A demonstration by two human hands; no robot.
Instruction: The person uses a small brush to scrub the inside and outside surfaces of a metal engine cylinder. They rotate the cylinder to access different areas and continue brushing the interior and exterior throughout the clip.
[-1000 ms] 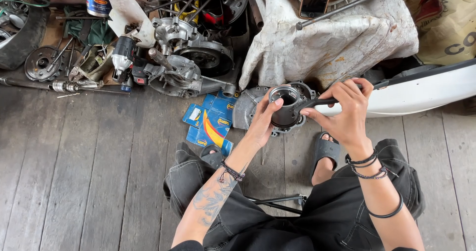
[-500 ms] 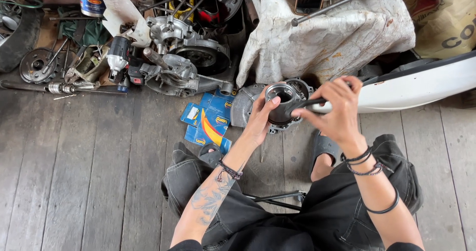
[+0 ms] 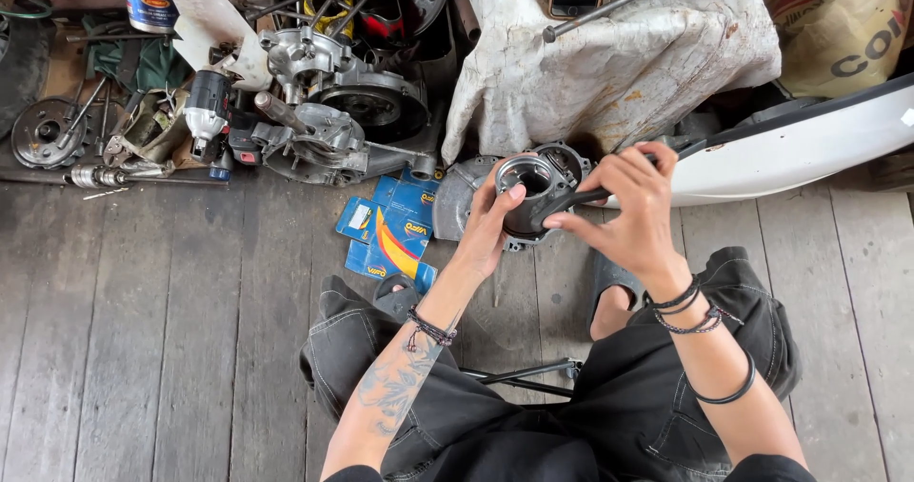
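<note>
Left hand (image 3: 490, 230) cupped the cylinder (image 3: 529, 196) at its nine o'clock rim; right hand (image 3: 633, 213) pinched a dark tool (image 3: 571, 199) against it. Cast metal, probably heavy, rigid, oily; gripping the outer wall seemed safest.

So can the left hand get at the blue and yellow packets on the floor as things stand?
Probably not right away: the left hand is wrapped around the round metal part. The packets lie uncovered on the floorboards just beside that forearm, so the way looks free once it lets go.
</note>
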